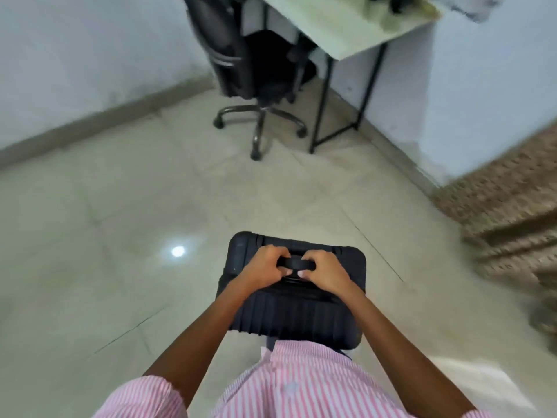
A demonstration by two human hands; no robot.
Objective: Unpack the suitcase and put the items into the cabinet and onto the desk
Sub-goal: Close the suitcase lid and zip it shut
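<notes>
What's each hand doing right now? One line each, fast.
Left hand: closed around the suitcase handle.
Right hand: closed around the same handle.

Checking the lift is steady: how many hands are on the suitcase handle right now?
2. The left hand grips the left end of the handle on top of the suitcase; the right hand grips its right end. No other hands in view.

Tiled floor — bears office chair, desk; suitcase upright.
</notes>
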